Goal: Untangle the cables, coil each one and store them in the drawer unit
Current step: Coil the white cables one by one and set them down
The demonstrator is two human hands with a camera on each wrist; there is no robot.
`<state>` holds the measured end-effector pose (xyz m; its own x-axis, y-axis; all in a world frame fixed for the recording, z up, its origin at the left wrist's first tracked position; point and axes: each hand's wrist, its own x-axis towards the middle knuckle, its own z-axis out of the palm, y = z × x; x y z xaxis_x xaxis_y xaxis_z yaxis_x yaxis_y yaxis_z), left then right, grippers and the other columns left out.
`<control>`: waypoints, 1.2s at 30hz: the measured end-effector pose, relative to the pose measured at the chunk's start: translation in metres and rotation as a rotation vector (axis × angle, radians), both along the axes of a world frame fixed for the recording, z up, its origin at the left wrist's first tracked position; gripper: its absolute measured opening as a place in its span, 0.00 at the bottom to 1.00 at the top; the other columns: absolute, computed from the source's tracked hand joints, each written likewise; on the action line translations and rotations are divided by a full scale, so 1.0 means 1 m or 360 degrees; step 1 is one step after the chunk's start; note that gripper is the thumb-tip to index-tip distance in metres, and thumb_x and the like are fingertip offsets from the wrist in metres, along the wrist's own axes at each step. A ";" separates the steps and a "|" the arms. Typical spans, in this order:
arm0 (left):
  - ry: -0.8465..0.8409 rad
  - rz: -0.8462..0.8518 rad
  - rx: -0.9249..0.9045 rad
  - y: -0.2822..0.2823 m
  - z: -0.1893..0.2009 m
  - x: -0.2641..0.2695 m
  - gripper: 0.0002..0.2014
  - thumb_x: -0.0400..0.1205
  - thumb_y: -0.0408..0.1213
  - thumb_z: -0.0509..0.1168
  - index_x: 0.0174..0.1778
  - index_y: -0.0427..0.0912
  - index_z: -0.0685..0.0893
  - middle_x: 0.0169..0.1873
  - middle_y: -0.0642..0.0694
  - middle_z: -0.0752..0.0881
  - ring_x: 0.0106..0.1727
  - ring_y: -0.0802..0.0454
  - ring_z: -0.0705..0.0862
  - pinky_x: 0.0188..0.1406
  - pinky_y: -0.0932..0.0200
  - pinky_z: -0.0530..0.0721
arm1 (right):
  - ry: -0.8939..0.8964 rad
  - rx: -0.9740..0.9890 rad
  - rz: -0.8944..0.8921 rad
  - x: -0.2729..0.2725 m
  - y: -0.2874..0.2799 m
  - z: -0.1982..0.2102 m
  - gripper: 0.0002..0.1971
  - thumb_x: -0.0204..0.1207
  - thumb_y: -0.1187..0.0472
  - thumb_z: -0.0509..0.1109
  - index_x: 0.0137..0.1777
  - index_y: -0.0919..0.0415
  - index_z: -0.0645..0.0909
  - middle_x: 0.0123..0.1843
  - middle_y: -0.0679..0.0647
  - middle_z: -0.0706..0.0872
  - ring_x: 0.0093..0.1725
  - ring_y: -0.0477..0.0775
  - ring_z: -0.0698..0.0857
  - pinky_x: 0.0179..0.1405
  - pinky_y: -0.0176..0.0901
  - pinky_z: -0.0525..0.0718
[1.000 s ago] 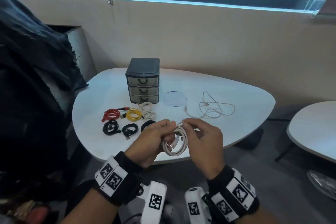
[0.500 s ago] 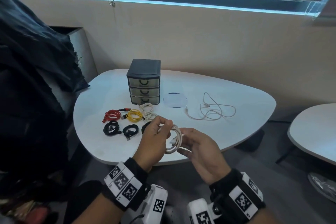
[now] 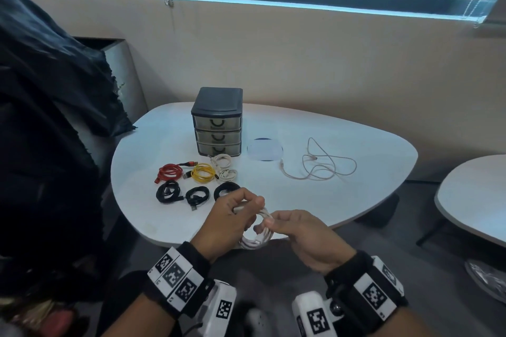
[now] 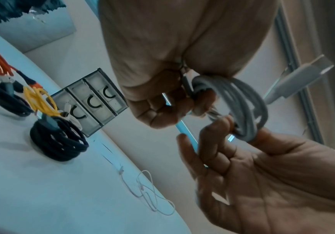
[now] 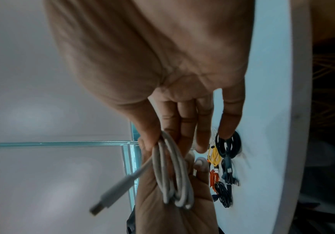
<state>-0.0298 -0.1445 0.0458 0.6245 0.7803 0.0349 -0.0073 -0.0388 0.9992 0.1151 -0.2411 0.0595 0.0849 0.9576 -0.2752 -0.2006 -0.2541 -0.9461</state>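
Both hands hold a coiled white cable (image 3: 257, 236) in the air just above the table's near edge. My left hand (image 3: 246, 208) grips the coil's top, fingers curled round the strands (image 4: 230, 101). Thumb and forefinger of my right hand (image 3: 269, 224) pinch the coil's side (image 5: 174, 171), the other fingers straight. A USB plug (image 4: 302, 76) sticks out free of the coil. The grey three-drawer unit (image 3: 217, 123) stands at the back of the table, all drawers closed. In front of it lie coiled cables: red (image 3: 169, 172), yellow (image 3: 202, 172), white (image 3: 224, 167) and three black (image 3: 197, 195).
A loose, uncoiled pale cable (image 3: 320, 167) sprawls on the white table (image 3: 356, 200) to the right of a round flat disc (image 3: 264, 149). A dark cloth-covered chair (image 3: 54, 117) stands on the left. A second white table (image 3: 476, 200) is at far right.
The coil has tipped from facing me to hanging lower between the hands. My right hand, open-palmed half a second ago, now pinches the coil's side. The left hand keeps its grip.
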 end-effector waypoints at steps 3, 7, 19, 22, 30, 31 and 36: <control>0.0043 -0.0161 0.0092 0.006 -0.003 -0.007 0.13 0.76 0.47 0.72 0.52 0.45 0.91 0.31 0.45 0.85 0.31 0.51 0.78 0.35 0.63 0.78 | -0.0109 0.0062 0.0113 0.006 0.000 -0.001 0.14 0.80 0.56 0.71 0.43 0.69 0.86 0.44 0.62 0.89 0.46 0.50 0.87 0.50 0.33 0.81; 0.0365 -0.0207 0.0809 0.016 -0.015 -0.019 0.12 0.81 0.49 0.73 0.58 0.52 0.92 0.41 0.56 0.93 0.41 0.61 0.88 0.44 0.65 0.84 | -0.0824 0.0002 0.0172 0.014 0.002 -0.005 0.17 0.82 0.53 0.69 0.40 0.66 0.85 0.35 0.54 0.82 0.37 0.46 0.77 0.43 0.41 0.73; 0.0222 0.0381 0.0176 0.051 -0.039 0.003 0.16 0.81 0.46 0.72 0.65 0.58 0.83 0.50 0.57 0.90 0.49 0.67 0.89 0.51 0.69 0.85 | -0.0885 -0.0114 -0.0463 0.033 0.062 -0.019 0.10 0.79 0.61 0.74 0.42 0.70 0.89 0.39 0.64 0.91 0.33 0.47 0.87 0.27 0.35 0.82; 0.0209 0.0521 -0.0001 0.061 -0.053 -0.012 0.11 0.82 0.43 0.73 0.60 0.58 0.87 0.48 0.55 0.92 0.52 0.55 0.89 0.54 0.55 0.88 | -0.0740 -0.0266 -0.0610 0.044 0.088 -0.038 0.08 0.79 0.63 0.74 0.44 0.69 0.89 0.38 0.59 0.90 0.35 0.49 0.86 0.29 0.35 0.82; 0.0243 0.0574 -0.0259 0.072 -0.069 -0.044 0.05 0.83 0.35 0.70 0.52 0.47 0.89 0.43 0.49 0.93 0.46 0.47 0.91 0.44 0.52 0.87 | -0.1040 -0.0569 -0.0706 0.086 0.161 -0.090 0.04 0.72 0.67 0.76 0.41 0.69 0.88 0.34 0.59 0.87 0.35 0.57 0.83 0.39 0.46 0.80; 0.0254 0.0567 -0.0281 0.073 -0.071 -0.045 0.05 0.83 0.35 0.70 0.52 0.47 0.89 0.42 0.49 0.93 0.46 0.47 0.91 0.43 0.53 0.87 | -0.1018 -0.0550 -0.0728 0.085 0.168 -0.093 0.04 0.71 0.67 0.77 0.44 0.67 0.87 0.36 0.60 0.88 0.34 0.57 0.84 0.37 0.44 0.81; 0.0259 0.0460 -0.0301 0.071 -0.073 -0.035 0.05 0.84 0.34 0.70 0.51 0.45 0.90 0.42 0.49 0.93 0.39 0.51 0.90 0.37 0.61 0.85 | -0.0856 -0.0382 -0.0637 0.071 0.186 -0.092 0.09 0.82 0.62 0.70 0.41 0.65 0.84 0.39 0.60 0.89 0.35 0.56 0.86 0.36 0.48 0.86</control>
<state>-0.0647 -0.0737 -0.0276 0.3630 0.9083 -0.2080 0.1362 0.1690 0.9761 0.1857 -0.0553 -0.0325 0.6005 0.7429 -0.2957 0.1570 -0.4722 -0.8674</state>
